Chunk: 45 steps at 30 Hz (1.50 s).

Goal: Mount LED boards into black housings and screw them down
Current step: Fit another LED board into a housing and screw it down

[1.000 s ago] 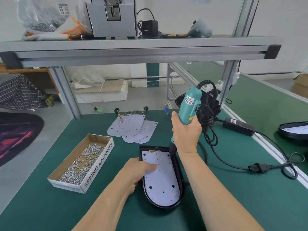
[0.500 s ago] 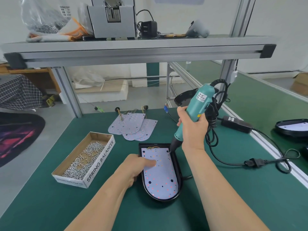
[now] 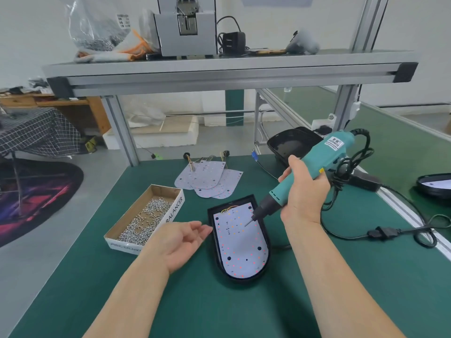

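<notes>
A: What is sitting toward the desk's (image 3: 219,313) left edge?

B: A cardboard box of screws (image 3: 144,218) is lying there, open. Just right of it the left hand (image 3: 180,242) is hovering low, palm turned up and inward, fingers loosely curled and slightly apart, gripping nothing I can see. Its fingertips are reaching right beside the black housing's (image 3: 244,280) left rim; whether they are touching it, I cannot tell.

A: And the board?

B: The LED board (image 3: 240,245) is lying flat inside that housing, mid-desk, rounded end toward the near edge. Spare boards (image 3: 210,179) are fanning out behind it, toward the far edge.

A: The right side?

B: The right hand (image 3: 305,193) is wrapping the teal electric screwdriver (image 3: 314,172), fingers closed round its body, wrist raised. The tool is tilting, its bit pointing down and left onto the board's far half. An empty housing (image 3: 292,142) is resting at the far edge, and the power cable (image 3: 380,232) is trailing toward the right edge.
</notes>
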Each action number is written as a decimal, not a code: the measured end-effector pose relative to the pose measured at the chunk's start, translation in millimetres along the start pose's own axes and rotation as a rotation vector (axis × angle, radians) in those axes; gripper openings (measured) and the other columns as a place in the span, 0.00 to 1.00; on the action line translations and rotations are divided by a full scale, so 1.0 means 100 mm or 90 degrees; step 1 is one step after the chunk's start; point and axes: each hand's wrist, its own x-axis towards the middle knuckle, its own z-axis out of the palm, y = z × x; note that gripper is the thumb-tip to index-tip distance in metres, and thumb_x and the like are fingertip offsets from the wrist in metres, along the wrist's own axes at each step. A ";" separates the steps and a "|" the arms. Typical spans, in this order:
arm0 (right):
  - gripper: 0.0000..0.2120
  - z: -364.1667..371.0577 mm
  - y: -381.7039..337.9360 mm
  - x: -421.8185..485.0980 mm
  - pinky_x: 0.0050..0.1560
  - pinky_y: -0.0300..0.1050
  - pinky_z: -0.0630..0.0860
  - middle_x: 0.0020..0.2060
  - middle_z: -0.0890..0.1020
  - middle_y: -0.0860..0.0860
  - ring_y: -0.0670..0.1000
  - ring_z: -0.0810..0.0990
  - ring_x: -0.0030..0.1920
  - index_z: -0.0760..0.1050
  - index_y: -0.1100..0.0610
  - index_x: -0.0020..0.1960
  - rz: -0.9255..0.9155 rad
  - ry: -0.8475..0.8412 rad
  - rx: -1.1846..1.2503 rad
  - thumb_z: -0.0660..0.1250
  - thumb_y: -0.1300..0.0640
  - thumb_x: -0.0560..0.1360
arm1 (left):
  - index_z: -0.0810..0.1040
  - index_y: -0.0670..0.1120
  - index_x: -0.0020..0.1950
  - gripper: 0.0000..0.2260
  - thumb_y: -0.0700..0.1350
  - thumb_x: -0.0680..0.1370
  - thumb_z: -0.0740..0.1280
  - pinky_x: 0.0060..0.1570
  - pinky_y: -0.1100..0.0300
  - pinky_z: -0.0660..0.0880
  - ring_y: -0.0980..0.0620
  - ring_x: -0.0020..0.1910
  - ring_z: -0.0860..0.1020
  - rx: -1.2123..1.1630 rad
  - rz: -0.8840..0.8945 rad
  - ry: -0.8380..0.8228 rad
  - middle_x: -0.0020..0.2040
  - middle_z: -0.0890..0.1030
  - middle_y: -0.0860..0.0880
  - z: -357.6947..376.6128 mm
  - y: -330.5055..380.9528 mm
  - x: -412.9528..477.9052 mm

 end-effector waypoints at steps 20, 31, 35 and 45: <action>0.08 0.22 -0.32 -0.47 0.31 0.39 0.73 0.26 0.76 0.49 0.49 0.74 0.26 0.72 0.55 0.43 -0.067 -0.017 0.067 0.72 0.57 0.70 | 0.80 0.39 0.37 0.10 0.44 0.65 0.76 0.15 0.71 0.64 0.59 0.20 0.69 -0.024 -0.072 -0.110 0.30 0.74 0.48 0.34 -0.23 -0.48; 0.06 0.21 -0.28 -0.50 0.34 0.42 0.72 0.27 0.76 0.50 0.51 0.74 0.27 0.74 0.54 0.40 -0.091 -0.009 0.057 0.72 0.59 0.69 | 0.84 0.30 0.42 0.09 0.30 0.63 0.72 0.26 0.65 0.78 0.48 0.32 0.83 -0.099 -0.107 -0.172 0.40 0.82 0.37 0.28 -0.28 -0.41; 0.07 0.20 -0.27 -0.49 0.34 0.41 0.72 0.27 0.75 0.50 0.51 0.74 0.27 0.73 0.55 0.41 -0.095 -0.008 0.053 0.72 0.59 0.69 | 0.84 0.30 0.42 0.08 0.29 0.64 0.71 0.27 0.65 0.79 0.49 0.31 0.82 -0.115 -0.110 -0.177 0.41 0.82 0.36 0.28 -0.29 -0.40; 0.07 0.17 -0.24 -0.46 0.34 0.41 0.73 0.27 0.76 0.49 0.50 0.74 0.27 0.73 0.53 0.41 -0.100 0.000 0.042 0.72 0.59 0.71 | 0.85 0.31 0.40 0.07 0.28 0.66 0.68 0.29 0.65 0.80 0.47 0.33 0.84 -0.100 -0.053 -0.165 0.43 0.83 0.35 0.30 -0.33 -0.41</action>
